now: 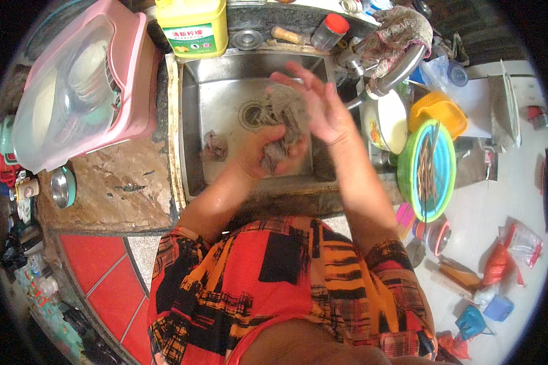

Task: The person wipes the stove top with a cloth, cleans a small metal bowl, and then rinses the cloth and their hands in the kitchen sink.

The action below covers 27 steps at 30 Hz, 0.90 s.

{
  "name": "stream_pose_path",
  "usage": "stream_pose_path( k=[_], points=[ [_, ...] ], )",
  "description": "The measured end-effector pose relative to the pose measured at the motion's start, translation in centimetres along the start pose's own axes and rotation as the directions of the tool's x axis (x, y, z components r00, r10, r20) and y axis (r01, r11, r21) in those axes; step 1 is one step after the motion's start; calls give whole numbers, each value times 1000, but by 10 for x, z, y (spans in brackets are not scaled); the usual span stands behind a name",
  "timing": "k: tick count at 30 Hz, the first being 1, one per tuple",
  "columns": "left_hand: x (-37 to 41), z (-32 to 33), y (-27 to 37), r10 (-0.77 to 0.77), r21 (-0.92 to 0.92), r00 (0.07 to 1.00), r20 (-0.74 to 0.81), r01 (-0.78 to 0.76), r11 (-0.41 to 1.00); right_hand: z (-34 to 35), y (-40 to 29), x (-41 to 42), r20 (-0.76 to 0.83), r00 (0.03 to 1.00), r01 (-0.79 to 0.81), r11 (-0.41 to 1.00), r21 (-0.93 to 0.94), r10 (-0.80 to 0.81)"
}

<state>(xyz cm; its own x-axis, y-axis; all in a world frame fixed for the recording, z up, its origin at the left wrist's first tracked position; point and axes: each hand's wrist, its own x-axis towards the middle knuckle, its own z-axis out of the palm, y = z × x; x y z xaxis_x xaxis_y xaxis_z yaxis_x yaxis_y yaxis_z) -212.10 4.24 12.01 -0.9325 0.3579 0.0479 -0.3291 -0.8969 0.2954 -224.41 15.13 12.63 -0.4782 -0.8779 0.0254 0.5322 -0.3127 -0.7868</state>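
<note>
A wet grey cloth (pixel 290 109) hangs bunched over the stainless steel sink (pixel 223 96). My left hand (pixel 269 153) grips its lower end, palm up, with the fingers curled round it. Close to the cloth's upper right side, my right hand (pixel 322 107) is raised with its fingers spread and nothing in it; motion blurs both hands. Partly behind the cloth lies the round drain (pixel 252 114). A small crumpled reddish-brown piece (pixel 214 146), perhaps a rag, rests at the left of the basin.
Behind the sink stand a yellow jug (pixel 194 27) and a red-lidded jar (pixel 329 33). A rag (pixel 399 39) drapes the faucet (pixel 404 73) at right. Beyond are an enamel bowl (pixel 386 121) and a green basket (pixel 406 178). A pink dish box (pixel 134 91) fills the left counter.
</note>
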Motion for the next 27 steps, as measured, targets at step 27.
stream_pose_path(
  k=[27],
  points=[
    [57,-102,69,224,651,911,347,-62,-757,-9,13,91,10,948,-27,-113,-993,-317]
  ],
)
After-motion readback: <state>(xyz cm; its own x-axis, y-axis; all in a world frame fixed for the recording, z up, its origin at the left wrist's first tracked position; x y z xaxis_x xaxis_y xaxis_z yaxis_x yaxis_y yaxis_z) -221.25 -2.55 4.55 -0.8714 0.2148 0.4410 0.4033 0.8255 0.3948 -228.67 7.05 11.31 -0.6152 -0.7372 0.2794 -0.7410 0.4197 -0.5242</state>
